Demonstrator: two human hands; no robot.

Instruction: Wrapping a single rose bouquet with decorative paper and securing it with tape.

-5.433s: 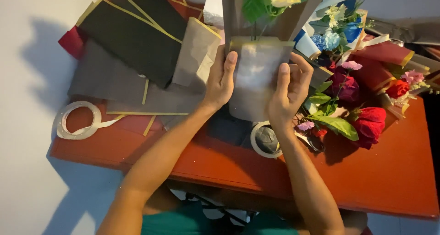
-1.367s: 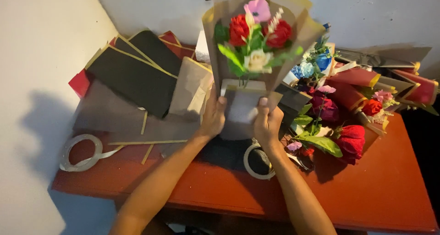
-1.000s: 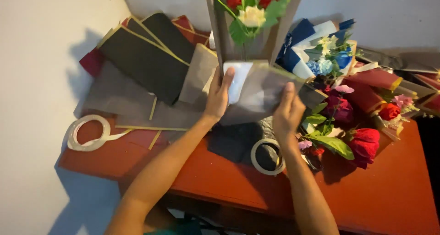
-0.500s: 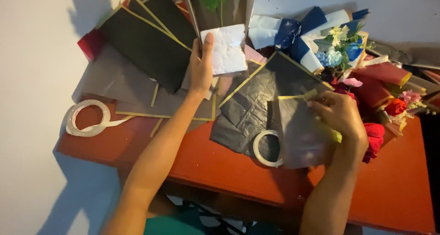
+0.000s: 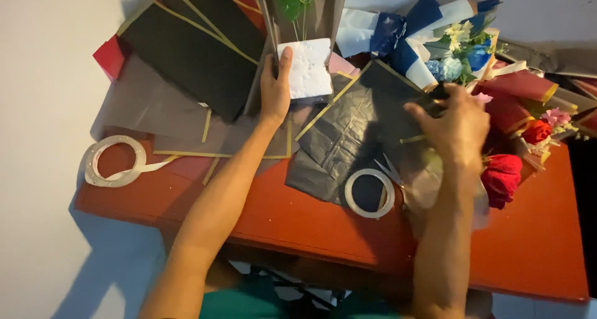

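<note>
At top centre, the left hand grips the wrapped bouquet upright, thumb pressed against its white foam block. Right of centre, the right hand pinches a dark gold-edged wrapping sheet lying over the red table, near a tape roll.

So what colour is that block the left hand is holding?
White, the foam block in the left hand, seen in the head view.
</note>
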